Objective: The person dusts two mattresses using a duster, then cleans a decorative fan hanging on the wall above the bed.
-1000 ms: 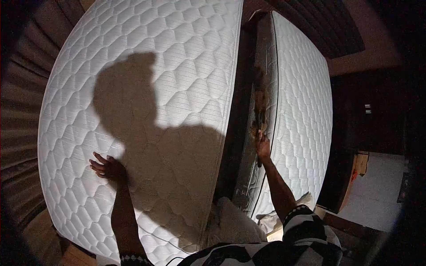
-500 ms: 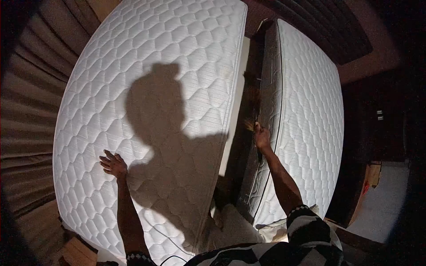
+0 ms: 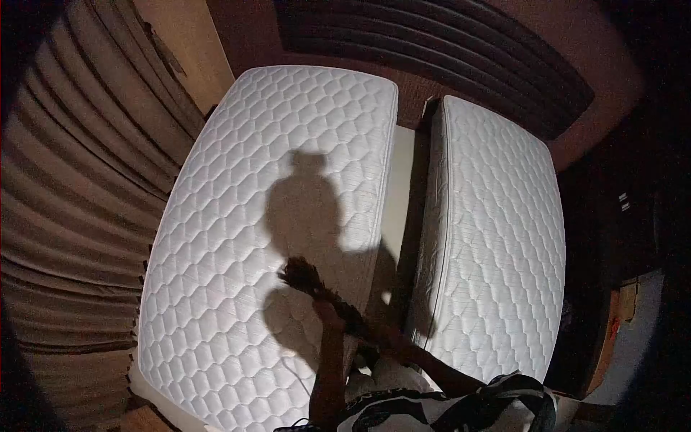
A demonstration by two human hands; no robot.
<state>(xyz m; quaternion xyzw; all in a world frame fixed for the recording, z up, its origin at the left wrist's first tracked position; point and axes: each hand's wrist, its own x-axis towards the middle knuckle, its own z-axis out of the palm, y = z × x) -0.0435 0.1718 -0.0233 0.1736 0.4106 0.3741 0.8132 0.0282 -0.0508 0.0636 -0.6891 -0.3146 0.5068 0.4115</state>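
In the head view, see a dark bristly duster (image 3: 302,276) slanting before the larger mattress (image 3: 230,223), left hand (image 3: 328,314) at its middle, right hand (image 3: 385,338) near its lower end, finger closure too dim to tell. Best steadied at both points, lightly.

Dim room, one hard light from behind the wearer. Wide mattress (image 3: 216,237) brightest, no blown glare; crisp-edged head-and-shoulders shadow (image 3: 302,209) on it. Right of wide mattress: narrow mattress (image 3: 497,230) lit too, slightly greyer; gap between has a small bright spot (image 3: 386,297). Left of wide mattress: curtain (image 3: 86,237) dull brown. Beyond its far end: headboard (image 3: 432,36) very dark. Hands (image 3: 327,313) and brush (image 3: 306,277) underexposed, soft detail. Fisheye bowing, black vignette, grain in darks.
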